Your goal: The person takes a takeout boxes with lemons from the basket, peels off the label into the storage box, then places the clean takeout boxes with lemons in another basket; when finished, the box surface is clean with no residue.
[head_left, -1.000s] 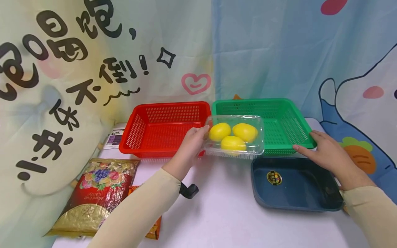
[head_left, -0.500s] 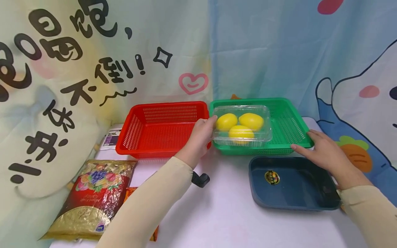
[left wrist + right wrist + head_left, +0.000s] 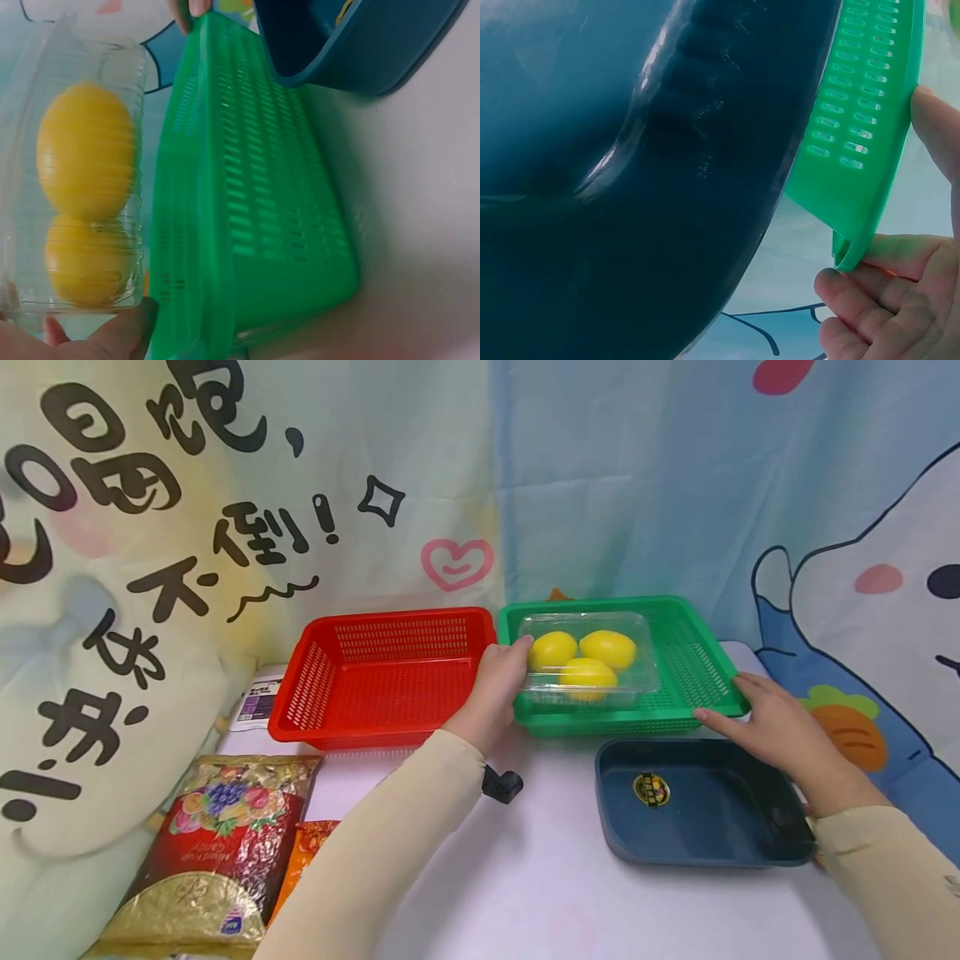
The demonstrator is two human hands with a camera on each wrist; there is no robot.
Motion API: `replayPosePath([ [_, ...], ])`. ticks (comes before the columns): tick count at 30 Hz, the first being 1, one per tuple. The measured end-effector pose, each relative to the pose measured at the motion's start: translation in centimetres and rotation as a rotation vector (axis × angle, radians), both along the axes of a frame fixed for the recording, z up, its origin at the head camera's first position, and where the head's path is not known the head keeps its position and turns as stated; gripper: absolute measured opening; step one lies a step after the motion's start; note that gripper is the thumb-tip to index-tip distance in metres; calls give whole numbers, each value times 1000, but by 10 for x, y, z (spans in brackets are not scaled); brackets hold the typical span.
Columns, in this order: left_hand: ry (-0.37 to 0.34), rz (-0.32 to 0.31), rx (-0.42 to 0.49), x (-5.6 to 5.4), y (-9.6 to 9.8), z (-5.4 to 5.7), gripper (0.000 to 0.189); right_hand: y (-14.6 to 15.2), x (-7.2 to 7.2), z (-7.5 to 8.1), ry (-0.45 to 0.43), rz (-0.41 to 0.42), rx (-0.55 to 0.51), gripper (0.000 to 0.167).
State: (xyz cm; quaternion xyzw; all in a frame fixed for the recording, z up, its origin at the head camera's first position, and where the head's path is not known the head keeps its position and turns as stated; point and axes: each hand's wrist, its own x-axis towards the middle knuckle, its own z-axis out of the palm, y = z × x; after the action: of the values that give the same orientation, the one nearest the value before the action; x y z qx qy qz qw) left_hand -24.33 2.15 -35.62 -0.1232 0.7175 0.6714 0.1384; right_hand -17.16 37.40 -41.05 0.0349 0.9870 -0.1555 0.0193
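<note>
My left hand [image 3: 498, 685] pinches the left end of a clear plastic box [image 3: 639, 681] with 3 lemons [image 3: 608, 649] inside. The box is over the left part of a green perforated basket [image 3: 693, 719]. In the left wrist view the box [image 3: 112, 64] appears above the basket rim [image 3: 214, 225], with fingertips at its near end. My right hand [image 3: 780, 727] holds the basket's front right corner. The right wrist view shows its thumb [image 3: 934, 127] on the rim and its fingers curled around the corner.
A red perforated basket [image 3: 382, 693] stands left of the green one. In front of the green basket is a dark blue dish [image 3: 712, 827]. A mixed fruit candy bag [image 3: 217, 852] and an orange packet [image 3: 303, 852] lie at front left. A printed curtain [image 3: 615, 510] hangs behind.
My left hand has carried the box of lemons right and back from the front rim to over the green basket. My right hand keeps its hold on the basket corner.
</note>
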Motion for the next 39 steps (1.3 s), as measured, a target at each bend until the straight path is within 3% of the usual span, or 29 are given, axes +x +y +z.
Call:
replayPosePath([
  [15, -36, -2, -49, -15, 26, -23, 56, -1, 1, 0, 14, 0, -3, 114],
  [26, -24, 47, 11, -19, 43, -33, 64, -3, 2, 0, 14, -9, 6, 110],
  [39, -73, 41, -48, -23, 54, -38, 75, -3, 2, 1, 16, -7, 13, 108],
])
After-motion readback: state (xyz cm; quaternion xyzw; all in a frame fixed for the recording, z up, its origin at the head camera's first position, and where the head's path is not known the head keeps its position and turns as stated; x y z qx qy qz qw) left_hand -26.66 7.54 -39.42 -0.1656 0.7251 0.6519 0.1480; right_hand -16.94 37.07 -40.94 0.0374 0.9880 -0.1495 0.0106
